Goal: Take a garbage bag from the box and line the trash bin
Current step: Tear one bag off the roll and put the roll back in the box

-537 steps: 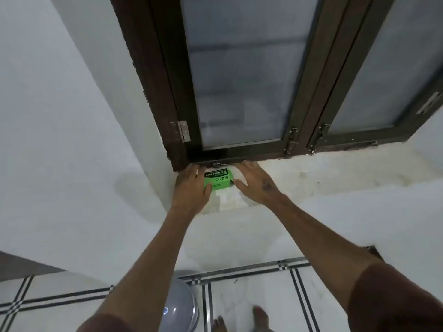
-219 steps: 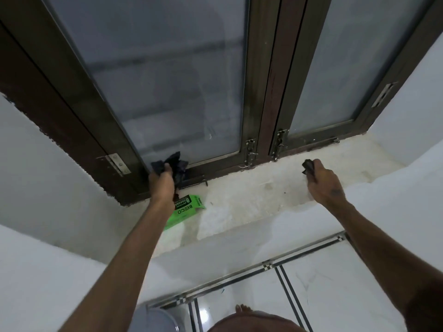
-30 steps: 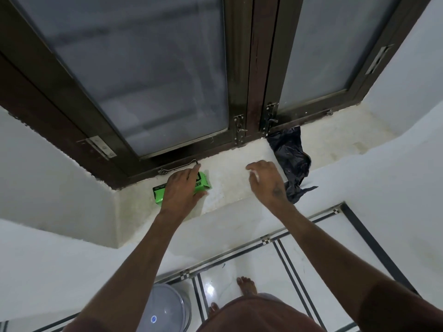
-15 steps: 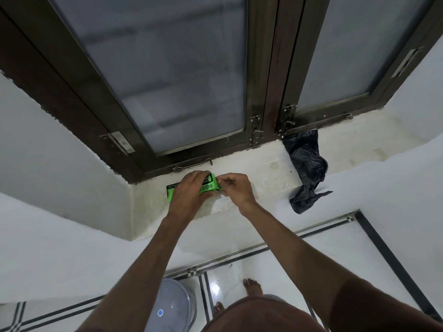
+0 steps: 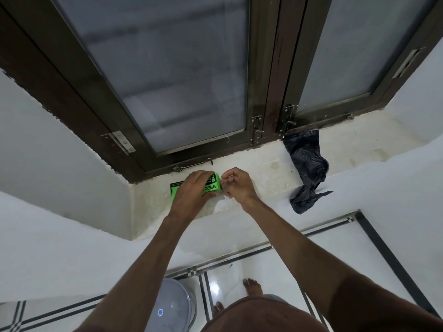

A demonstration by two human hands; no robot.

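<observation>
A bright green garbage bag box [image 5: 212, 185] lies on the white window sill [image 5: 268, 168], near its left corner. My left hand [image 5: 191, 191] lies over the box and grips it. My right hand [image 5: 237, 185] is at the box's right end with fingertips pinched against its flap. A crumpled black garbage bag [image 5: 306, 168] lies loose on the sill to the right, its lower end hanging over the sill's edge. The grey trash bin [image 5: 171, 307], seen from above with its lid on, stands on the floor below my left arm.
A dark brown framed window [image 5: 266, 92] with frosted panes and metal latches rises right behind the sill. White walls flank the recess. Below is a white tiled floor [image 5: 275, 264] with black stripes, and my bare feet [image 5: 250, 286] stand next to the bin.
My right hand came from the middle of the sill over to the box's right end. My left hand stayed on the box. The black bag lies where it was.
</observation>
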